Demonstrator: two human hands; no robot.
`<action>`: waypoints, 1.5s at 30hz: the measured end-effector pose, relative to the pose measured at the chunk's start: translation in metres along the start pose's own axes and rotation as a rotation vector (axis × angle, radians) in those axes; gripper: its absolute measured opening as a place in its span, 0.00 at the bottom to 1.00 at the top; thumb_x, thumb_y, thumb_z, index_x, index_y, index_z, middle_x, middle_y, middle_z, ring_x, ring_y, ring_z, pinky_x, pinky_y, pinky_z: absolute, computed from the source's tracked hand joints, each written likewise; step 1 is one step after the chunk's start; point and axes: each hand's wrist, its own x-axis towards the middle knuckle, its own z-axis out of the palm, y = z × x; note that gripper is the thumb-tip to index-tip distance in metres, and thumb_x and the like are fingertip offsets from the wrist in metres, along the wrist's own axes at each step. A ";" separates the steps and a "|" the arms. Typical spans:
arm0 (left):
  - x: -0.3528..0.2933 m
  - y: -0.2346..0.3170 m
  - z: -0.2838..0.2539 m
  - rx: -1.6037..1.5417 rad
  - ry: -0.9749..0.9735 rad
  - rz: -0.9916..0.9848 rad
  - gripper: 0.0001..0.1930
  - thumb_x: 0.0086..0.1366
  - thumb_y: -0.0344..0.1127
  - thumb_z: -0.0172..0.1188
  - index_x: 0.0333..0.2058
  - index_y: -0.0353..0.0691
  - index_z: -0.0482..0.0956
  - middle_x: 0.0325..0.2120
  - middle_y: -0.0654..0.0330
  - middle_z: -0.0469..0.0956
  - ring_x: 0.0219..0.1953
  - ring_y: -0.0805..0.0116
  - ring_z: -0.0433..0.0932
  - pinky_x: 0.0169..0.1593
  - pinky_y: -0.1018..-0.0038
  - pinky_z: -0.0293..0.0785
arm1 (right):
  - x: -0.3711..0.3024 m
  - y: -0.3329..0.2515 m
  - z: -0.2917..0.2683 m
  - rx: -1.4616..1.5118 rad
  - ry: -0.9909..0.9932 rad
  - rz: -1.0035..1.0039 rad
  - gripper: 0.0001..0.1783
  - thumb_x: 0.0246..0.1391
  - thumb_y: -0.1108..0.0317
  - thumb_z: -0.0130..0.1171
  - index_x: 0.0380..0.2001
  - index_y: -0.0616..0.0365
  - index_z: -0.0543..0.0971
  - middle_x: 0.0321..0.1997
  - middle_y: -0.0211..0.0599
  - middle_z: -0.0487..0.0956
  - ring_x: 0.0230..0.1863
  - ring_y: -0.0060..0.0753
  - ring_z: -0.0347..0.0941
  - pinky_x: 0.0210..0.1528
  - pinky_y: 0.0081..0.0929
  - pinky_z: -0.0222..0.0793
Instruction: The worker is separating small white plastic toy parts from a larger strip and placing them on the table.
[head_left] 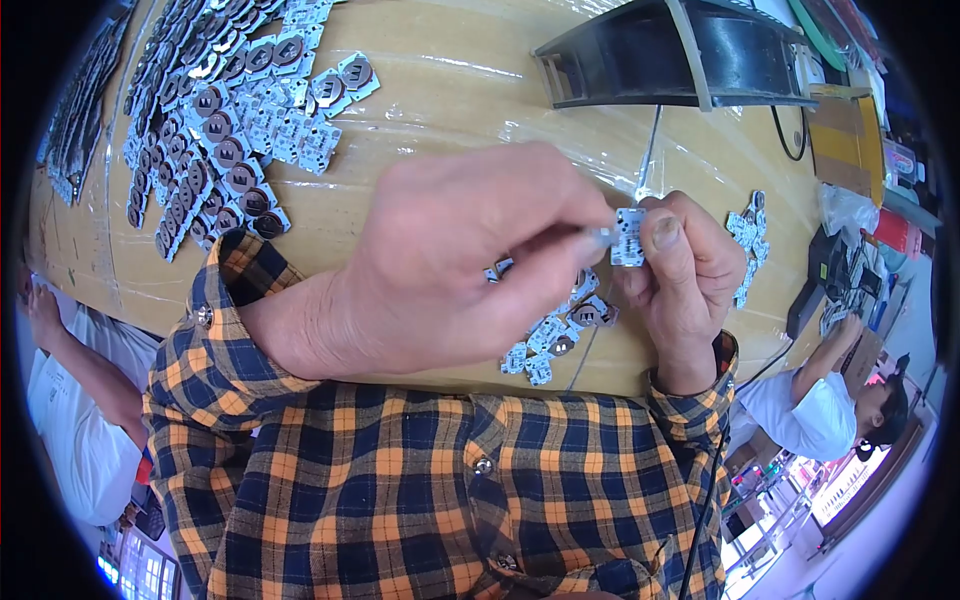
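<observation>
Raised over the table, my right hand pinches a small pale-blue circuit board between thumb and fingers. My left hand is closed, its fingertips meeting at the board's left edge. What they pinch there is small and blurred; I cannot make it out. Below the hands, partly hidden by the left one, lies a small heap of similar circuit boards, some bearing dark round discs. More boards lie in a narrow group to the right of my right hand.
Many disc-bearing boards spread in rows at the far left, beside stacked panels. A black fan-like housing stands at the back, with a cable. Clear film covers the tan tabletop. Other people in white are at both sides.
</observation>
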 end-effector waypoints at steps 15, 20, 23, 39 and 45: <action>-0.001 -0.004 -0.004 -0.492 -0.062 -0.450 0.07 0.63 0.24 0.60 0.40 0.29 0.79 0.29 0.62 0.80 0.30 0.81 0.76 0.34 0.84 0.72 | 0.012 0.003 -0.006 -0.378 -0.342 -0.508 0.10 0.54 0.71 0.62 0.21 0.64 0.78 0.15 0.34 0.70 0.15 0.28 0.64 0.18 0.27 0.56; -0.003 0.000 0.000 -0.520 -0.124 -0.473 0.08 0.62 0.25 0.61 0.40 0.29 0.80 0.28 0.60 0.81 0.29 0.81 0.77 0.32 0.85 0.74 | 0.007 0.005 -0.007 -0.218 -0.131 -0.311 0.20 0.63 0.62 0.52 0.22 0.68 0.74 0.17 0.33 0.72 0.17 0.17 0.63 0.19 0.18 0.55; 0.001 0.001 -0.002 -0.622 -0.072 -0.549 0.07 0.62 0.24 0.61 0.39 0.30 0.80 0.28 0.59 0.82 0.28 0.80 0.79 0.29 0.85 0.75 | 0.007 0.007 -0.005 -0.265 -0.140 -0.377 0.21 0.64 0.62 0.52 0.22 0.67 0.74 0.17 0.31 0.72 0.16 0.16 0.63 0.18 0.17 0.54; -0.002 0.002 0.000 -0.509 -0.097 -0.489 0.07 0.63 0.24 0.61 0.40 0.29 0.80 0.28 0.58 0.82 0.27 0.80 0.80 0.28 0.87 0.76 | 0.005 0.008 -0.001 -0.229 -0.135 -0.366 0.24 0.64 0.57 0.53 0.20 0.66 0.74 0.16 0.32 0.72 0.14 0.17 0.63 0.17 0.18 0.54; -0.003 -0.001 0.001 -0.541 -0.154 -0.356 0.09 0.62 0.24 0.61 0.42 0.29 0.80 0.27 0.58 0.82 0.25 0.79 0.80 0.27 0.86 0.76 | 0.004 0.001 -0.002 -0.040 -0.198 -0.248 0.16 0.63 0.67 0.54 0.22 0.64 0.76 0.14 0.29 0.73 0.14 0.15 0.66 0.15 0.17 0.57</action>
